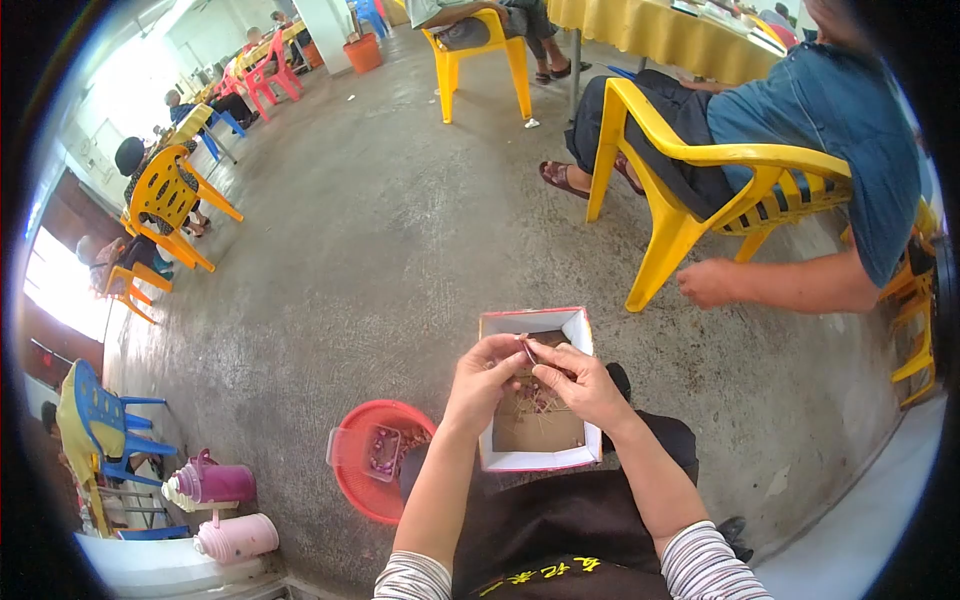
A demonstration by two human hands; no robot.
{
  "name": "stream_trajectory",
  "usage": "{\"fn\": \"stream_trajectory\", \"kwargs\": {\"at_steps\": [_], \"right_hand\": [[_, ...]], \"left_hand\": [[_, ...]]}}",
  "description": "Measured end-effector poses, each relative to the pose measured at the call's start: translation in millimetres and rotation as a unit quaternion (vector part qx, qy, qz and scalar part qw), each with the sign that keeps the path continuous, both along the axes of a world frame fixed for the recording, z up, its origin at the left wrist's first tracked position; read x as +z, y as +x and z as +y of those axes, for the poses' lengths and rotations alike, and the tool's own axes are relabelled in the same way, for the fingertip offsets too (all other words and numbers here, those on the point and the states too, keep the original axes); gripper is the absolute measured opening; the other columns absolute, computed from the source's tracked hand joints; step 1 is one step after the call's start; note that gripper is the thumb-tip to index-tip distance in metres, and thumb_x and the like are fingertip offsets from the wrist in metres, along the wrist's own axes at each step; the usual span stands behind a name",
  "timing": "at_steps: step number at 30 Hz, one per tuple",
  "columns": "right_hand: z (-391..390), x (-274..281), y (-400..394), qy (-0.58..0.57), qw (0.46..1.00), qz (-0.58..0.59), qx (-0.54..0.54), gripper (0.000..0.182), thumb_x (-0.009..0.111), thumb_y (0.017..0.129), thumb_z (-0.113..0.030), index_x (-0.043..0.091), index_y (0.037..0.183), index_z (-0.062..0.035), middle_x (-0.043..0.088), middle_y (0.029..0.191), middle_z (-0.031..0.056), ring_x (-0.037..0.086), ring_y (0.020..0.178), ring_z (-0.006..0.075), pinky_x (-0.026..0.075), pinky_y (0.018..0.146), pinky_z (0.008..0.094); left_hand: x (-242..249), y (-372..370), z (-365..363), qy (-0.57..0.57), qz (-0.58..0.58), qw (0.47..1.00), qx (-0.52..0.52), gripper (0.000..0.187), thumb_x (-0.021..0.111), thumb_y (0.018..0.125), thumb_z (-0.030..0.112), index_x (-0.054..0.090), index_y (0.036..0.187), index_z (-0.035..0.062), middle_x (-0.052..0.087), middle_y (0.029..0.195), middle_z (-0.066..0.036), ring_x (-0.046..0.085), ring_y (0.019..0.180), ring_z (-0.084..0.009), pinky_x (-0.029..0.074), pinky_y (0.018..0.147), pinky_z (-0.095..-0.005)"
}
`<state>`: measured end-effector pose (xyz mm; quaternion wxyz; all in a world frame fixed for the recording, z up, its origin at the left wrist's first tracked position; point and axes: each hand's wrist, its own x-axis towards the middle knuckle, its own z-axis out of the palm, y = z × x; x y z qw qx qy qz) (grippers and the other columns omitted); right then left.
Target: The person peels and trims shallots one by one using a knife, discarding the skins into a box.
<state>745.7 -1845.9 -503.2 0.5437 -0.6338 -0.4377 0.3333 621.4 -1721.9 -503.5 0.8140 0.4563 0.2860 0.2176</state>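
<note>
Brings the fingertips of the left hand [485, 378] and the right hand [583, 386] together just below the centre of the frame, pinching a small dark-red piece [528, 350] between them, too small to identify. On both sides presses thumb against forefinger, with the other fingers loosely curled. Holds the piece above an open box [545, 460], white-walled inside, with a brown bottom strewn with reddish and straw-coloured scraps [540, 402]. To the lower left of the box, beside the left forearm, shows a red basin [370, 507] with a clear container [352, 448] tilted inside and purplish bits in it. Around these, a worn grey floor [400, 220], with a purple flask [222, 483] and a pink flask [240, 537] at lower left, a blue chair [100, 400] at the left edge, and a yellow-clothed table [640, 30] at the top. At upper right, a seated person in a blue shirt [830, 110] on a yellow chair [665, 250], with one hand [708, 283] hanging low, well apart from the box. Beneath both wrists, near the box's rim, a dark apron [560, 530]. Beyond the far rim, bare floor up through the middle of the frame; tighter room at left, towards the basin.
</note>
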Motion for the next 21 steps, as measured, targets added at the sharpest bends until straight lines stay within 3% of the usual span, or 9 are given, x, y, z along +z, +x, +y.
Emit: {"fn": "stream_trajectory", "kwargs": {"at_steps": [4, 7, 10, 16, 19, 21], "right_hand": [[4.6, -5.4, -4.3, 0.06, 0.997, 0.051, -0.025, 0.035, 0.059, 0.091, -0.011, 0.058, 0.125, -0.0059, 0.06, 0.086, 0.0025, 0.053, 0.072, 0.0099, 0.044, 0.067, 0.0235], [-2.1, 10.9, -2.4, -0.012, 0.935, 0.355, -0.007, 0.034, 0.057, 0.093, -0.011, 0.058, 0.126, -0.0084, 0.052, 0.07, -0.0041, 0.043, 0.056, 0.0042, 0.037, 0.051, 0.0203], [-1.2, 12.4, -3.2, -0.009, 0.931, 0.366, -0.01, 0.035, 0.054, 0.095, -0.011, 0.054, 0.129, -0.0038, 0.051, 0.077, -0.0046, 0.043, 0.058, 0.0031, 0.037, 0.05, 0.018], [-0.2, 12.8, -5.2, -0.018, 0.939, 0.345, 0.003, 0.034, 0.055, 0.095, -0.011, 0.055, 0.128, -0.0045, 0.051, 0.073, -0.0055, 0.043, 0.057, 0.0028, 0.038, 0.05, 0.0179], [1.7, 10.5, -2.5, -0.014, 0.935, 0.352, -0.05, 0.033, 0.056, 0.094, -0.013, 0.057, 0.127, -0.0083, 0.06, 0.074, -0.0047, 0.04, 0.05, 0.001, 0.035, 0.045, 0.018], [1.5, 9.8, -2.2, -0.014, 0.939, 0.34, -0.044, 0.033, 0.055, 0.094, -0.013, 0.057, 0.127, -0.008, 0.065, 0.084, -0.0004, 0.041, 0.05, 0.0009, 0.035, 0.044, 0.0178]], "left_hand": [[4.5, -1.2, -0.5, -0.012, 0.006, 1.0, 0.001, 0.018, 0.066, 0.086, 0.006, 0.064, 0.103, 0.0053, 0.063, 0.089, -0.001, 0.055, 0.067, -0.0048, 0.045, 0.055, -0.0168], [16.2, 0.1, -0.1, -0.054, -0.001, 0.999, -0.004, 0.018, 0.066, 0.086, 0.006, 0.064, 0.103, 0.0045, 0.063, 0.088, -0.002, 0.054, 0.066, -0.0046, 0.045, 0.054, -0.0174], [18.1, 0.6, 0.3, -0.055, -0.004, 0.998, -0.017, 0.017, 0.065, 0.086, 0.006, 0.065, 0.103, 0.0042, 0.064, 0.087, -0.002, 0.055, 0.066, -0.0049, 0.045, 0.054, -0.0179], [0.1, -0.6, 0.2, -0.014, 0.002, 1.0, 0.005, 0.018, 0.065, 0.086, 0.007, 0.065, 0.104, 0.0048, 0.065, 0.091, -0.003, 0.055, 0.066, -0.0056, 0.043, 0.053, -0.0175], [10.2, 0.8, -1.7, -0.02, -0.006, 1.0, 0.009, 0.019, 0.065, 0.087, 0.007, 0.063, 0.105, 0.0049, 0.065, 0.093, -0.004, 0.056, 0.066, -0.006, 0.043, 0.053, -0.0168], [11.1, 1.6, -1.4, -0.024, -0.013, 1.0, 0.007, 0.019, 0.064, 0.087, 0.007, 0.062, 0.106, 0.0049, 0.065, 0.094, -0.005, 0.058, 0.068, -0.0063, 0.043, 0.052, -0.016]]}}
